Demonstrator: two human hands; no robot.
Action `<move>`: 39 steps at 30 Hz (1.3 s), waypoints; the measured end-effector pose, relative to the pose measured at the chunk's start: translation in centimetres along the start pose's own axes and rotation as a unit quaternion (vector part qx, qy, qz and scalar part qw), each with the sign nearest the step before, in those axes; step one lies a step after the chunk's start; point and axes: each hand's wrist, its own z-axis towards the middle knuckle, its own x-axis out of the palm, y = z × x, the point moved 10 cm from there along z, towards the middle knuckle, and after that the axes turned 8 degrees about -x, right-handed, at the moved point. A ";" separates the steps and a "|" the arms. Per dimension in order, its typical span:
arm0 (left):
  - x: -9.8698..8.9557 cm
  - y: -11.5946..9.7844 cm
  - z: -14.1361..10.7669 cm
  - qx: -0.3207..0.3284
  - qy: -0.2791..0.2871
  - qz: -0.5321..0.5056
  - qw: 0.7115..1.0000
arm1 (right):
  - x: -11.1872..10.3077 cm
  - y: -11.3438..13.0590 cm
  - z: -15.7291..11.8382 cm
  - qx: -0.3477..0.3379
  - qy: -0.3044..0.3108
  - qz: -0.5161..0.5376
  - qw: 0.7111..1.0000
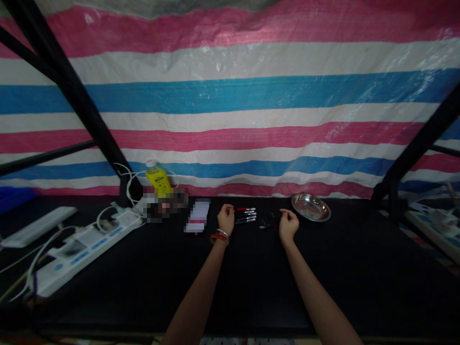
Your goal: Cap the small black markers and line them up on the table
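Centre of frame: the left hand [226, 218] and right hand [288, 225] are flanking pen-like rods [247, 220], fingers curled, any grip indiscernible; a brushing knuckle is risking rolling.

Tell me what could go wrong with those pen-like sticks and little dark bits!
The left hand is right by the pen-like sticks, so a bump might scatter them. The little dark bits near the right hand are hard to see against the black table, so one could get lost. The yellow bottle is near the power strip; a spill could perhaps reach it.
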 end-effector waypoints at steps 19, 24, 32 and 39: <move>7.4 -8.6 -10.7 0.355 0.223 0.288 0.861 | 1.0 1.0 -0.4 -0.034 0.090 -0.015 0.995; 7.6 -7.8 -10.5 0.348 0.233 0.309 0.854 | 0.4 4.2 -2.6 -0.127 0.142 -0.112 0.975; 7.9 -7.3 -10.4 0.342 0.240 0.303 0.856 | 1.4 5.6 -4.8 -0.157 0.238 -0.147 0.947; 8.1 -7.4 -10.4 0.342 0.251 0.306 0.852 | 1.9 5.3 -4.9 -0.151 0.263 -0.150 0.941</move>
